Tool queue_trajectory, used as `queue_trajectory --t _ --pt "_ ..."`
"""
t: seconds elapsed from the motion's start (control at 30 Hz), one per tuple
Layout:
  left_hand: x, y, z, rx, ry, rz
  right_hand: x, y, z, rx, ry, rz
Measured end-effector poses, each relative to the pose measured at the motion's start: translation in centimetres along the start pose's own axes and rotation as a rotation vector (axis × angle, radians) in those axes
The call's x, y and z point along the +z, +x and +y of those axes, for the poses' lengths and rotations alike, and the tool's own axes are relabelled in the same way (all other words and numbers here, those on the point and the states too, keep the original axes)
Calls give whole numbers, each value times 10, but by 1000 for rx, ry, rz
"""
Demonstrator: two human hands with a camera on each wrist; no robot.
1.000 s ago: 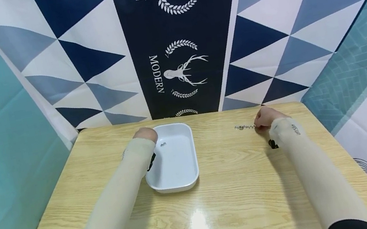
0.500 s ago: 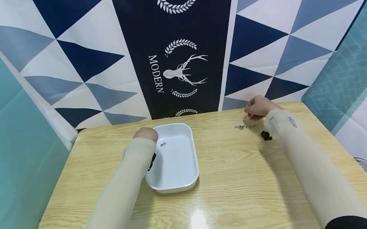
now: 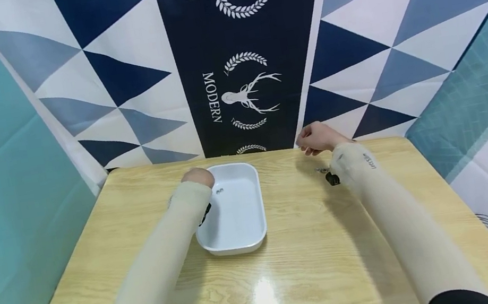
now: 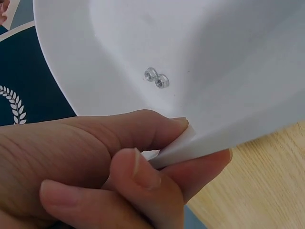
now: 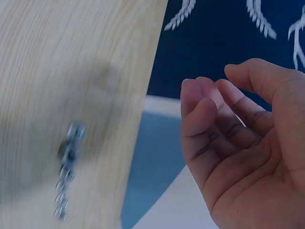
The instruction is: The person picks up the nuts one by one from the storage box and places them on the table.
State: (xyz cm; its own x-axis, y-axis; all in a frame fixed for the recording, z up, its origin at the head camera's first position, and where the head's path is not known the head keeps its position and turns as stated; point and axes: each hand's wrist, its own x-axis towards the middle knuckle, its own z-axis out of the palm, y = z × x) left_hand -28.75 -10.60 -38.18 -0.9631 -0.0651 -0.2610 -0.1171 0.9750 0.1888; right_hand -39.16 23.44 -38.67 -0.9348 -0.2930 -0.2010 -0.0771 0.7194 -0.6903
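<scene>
A white rectangular dish (image 3: pixel 231 218) rests on the table, with two small metal nuts (image 4: pixel 157 78) inside near its far end. My left hand (image 3: pixel 199 178) grips the dish's rim at the far left corner, thumb inside and a finger beneath, as the left wrist view shows. Over the table's back edge hovers my right hand (image 3: pixel 319 136), its fingers loosely bent. Nothing shows between them in the right wrist view. A row of several metal nuts (image 5: pixel 66 167) lies on the table below it, blurred here and partly hidden by the sleeve in the head view.
The wooden table (image 3: pixel 291 262) ends at a patterned cloth backdrop (image 3: pixel 233 57). Bare tabletop lies between the dish and the row of nuts. Pale sleeves (image 3: pixel 395 213) cover both forearms, and a small black object (image 3: pixel 332 178) sits at the right wrist.
My right hand has left the right end of the nut row, rising and moving left toward the dish. The left hand stays on the dish. The head view has shifted slightly.
</scene>
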Motion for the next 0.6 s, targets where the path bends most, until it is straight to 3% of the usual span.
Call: queue_trajectory --t 0.13,0.3,0.43,0.6 --pt "-1 -2 2 12 12 1 13 3 -14 -36 -6 -5" --pt "4 6 -2 25 62 -18 28 7 -35 -68 31 -15" --pt "7 12 -4 4 48 -14 39 11 -50 -78 90 -30" --pt "3 1 -2 19 42 22 55 13 -67 -111 113 -52"
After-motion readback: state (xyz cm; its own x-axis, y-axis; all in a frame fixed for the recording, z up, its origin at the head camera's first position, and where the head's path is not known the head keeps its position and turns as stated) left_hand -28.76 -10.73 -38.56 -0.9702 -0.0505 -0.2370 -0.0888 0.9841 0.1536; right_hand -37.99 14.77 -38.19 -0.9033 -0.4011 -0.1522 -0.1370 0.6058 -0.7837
